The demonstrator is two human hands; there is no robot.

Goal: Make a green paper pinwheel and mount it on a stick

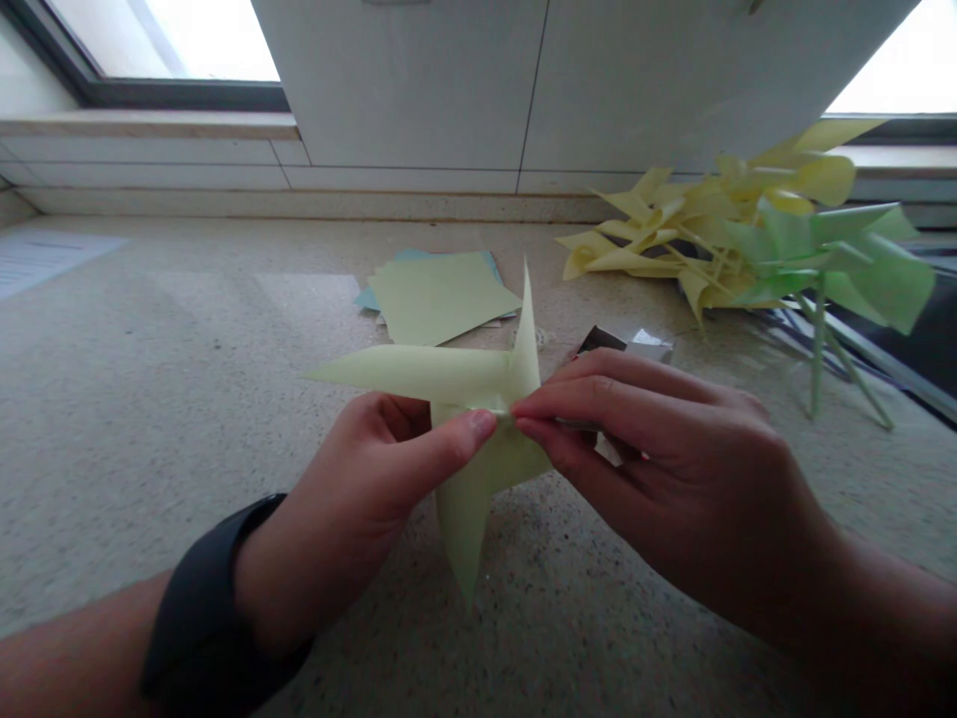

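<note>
A pale yellow-green paper pinwheel point(468, 469) is held up over the counter in front of me, its pointed blades spreading left, up and down. My left hand point(366, 479) grips it from the left, thumb pressed near the centre and the other fingers hidden behind the paper. With thumb and fingertips pinched together, my right hand point(658, 439) meets the pinwheel's centre from the right. Whether a small piece sits between those right fingertips is hidden. A dark band circles my left wrist.
Behind the pinwheel lies a stack of yellow-green and blue paper sheets point(441, 294). Yellow pinwheels point(673, 224) and a green pinwheel point(829, 249) with paper sticks pile up at the right. A small box point(602, 341) stands partly behind my right hand. A printed sheet point(52, 257) lies far left.
</note>
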